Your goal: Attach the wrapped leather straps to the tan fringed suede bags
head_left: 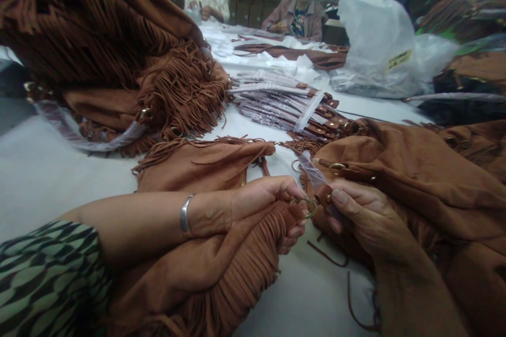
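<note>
My left hand (272, 202) is closed around the end of a brown fringed suede bag (225, 253), where a brass-coloured metal ring (312, 208) sticks out past the fingers. Close by on the right, my right hand (361, 210) pinches the brown leather end of a bag strap (324, 195). Clear plastic wrap covers the part of this strap that rises behind the fingers. The strap end is right beside the ring; whether they touch I cannot tell. The bag's long fringe hangs below my left wrist, and its lower part runs out of view.
Fringed bags pile up at the left (118, 52), with more brown bags (415, 168) at the right. Beyond my hands lies a bundle of plastic-wrapped straps (284, 102). A large clear plastic bag (375, 42) stands at the back right. Two people sit across the white table (43, 179).
</note>
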A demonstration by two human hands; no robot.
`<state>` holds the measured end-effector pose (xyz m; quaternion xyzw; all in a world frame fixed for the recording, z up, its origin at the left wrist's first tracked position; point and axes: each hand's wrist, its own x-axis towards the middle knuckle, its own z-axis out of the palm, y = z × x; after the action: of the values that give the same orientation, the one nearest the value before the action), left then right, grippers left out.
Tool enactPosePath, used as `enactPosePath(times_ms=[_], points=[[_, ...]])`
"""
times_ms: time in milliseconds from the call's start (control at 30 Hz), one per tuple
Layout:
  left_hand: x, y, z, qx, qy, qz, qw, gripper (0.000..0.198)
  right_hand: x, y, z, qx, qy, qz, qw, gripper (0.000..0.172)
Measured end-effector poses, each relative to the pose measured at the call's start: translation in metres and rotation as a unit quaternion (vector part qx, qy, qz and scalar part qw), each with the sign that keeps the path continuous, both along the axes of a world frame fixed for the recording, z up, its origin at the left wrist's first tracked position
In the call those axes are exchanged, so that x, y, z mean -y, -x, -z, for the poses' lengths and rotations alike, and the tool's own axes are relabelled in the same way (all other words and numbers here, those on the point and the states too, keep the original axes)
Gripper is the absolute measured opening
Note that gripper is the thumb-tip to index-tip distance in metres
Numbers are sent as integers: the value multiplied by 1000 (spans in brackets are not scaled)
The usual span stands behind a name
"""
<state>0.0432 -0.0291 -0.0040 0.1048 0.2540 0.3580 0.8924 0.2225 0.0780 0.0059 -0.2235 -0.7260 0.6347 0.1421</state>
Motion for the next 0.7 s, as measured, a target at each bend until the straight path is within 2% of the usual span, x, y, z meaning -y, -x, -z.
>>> enactPosePath(times_ms=[200,367,467,600,700], points=[[-1,-1,-7,-31,-1,-16,999,19,1,1,-5,20,-42,20,999,38],[-1,-2,-9,-21,32,-19,999,18,2,1,-8,33,-41,50,997,39],[-2,-2,-7,-25,20,-14,999,18,1,0,-6,36,-15,32,999,32],[-3,-3,-1,-37,-4,25,999,20,-4,-5,-5,53,11,-15,998,36],[0,-6,1,-60,-2,38,997,21,-9,-10,-9,73,-21,-34,996,27]])
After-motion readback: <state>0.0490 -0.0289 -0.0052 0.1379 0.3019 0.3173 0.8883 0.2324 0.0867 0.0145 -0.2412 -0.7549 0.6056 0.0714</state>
